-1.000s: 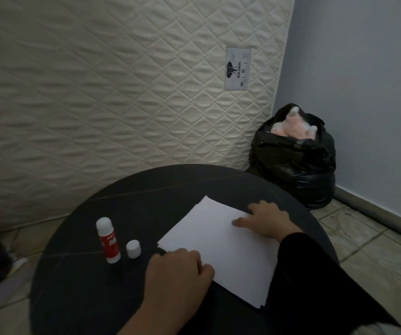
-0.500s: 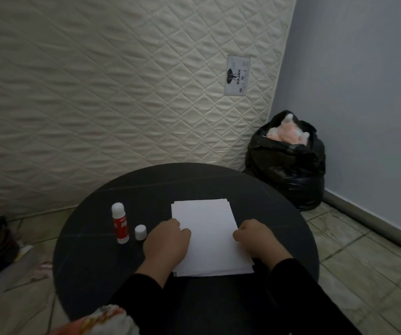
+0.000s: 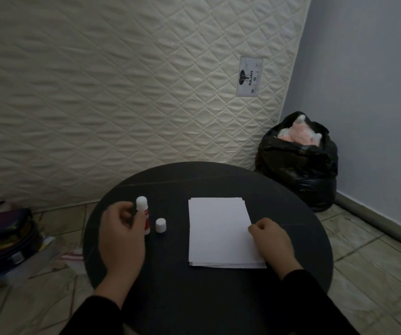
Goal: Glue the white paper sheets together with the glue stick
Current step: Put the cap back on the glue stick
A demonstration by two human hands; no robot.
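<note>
A stack of white paper sheets [image 3: 221,230] lies flat on the round black table [image 3: 206,182]. A red and white glue stick [image 3: 143,211] stands upright left of the stack, its white cap [image 3: 160,225] standing loose beside it. My left hand [image 3: 122,235] is at the glue stick, thumb and fingers curled around its left side; whether they grip it is unclear. My right hand [image 3: 271,240] rests with bent fingers on the right edge of the paper stack.
A quilted cream mattress [image 3: 122,93] leans against the wall behind the table. A black rubbish bag [image 3: 298,165] with pink stuffing sits on the floor at the right. Dark bags [image 3: 3,238] lie on the tiled floor at the left.
My left hand has left the paper and moved left to the glue stick. My right hand stays at the paper's right edge. The view has shifted slightly.
</note>
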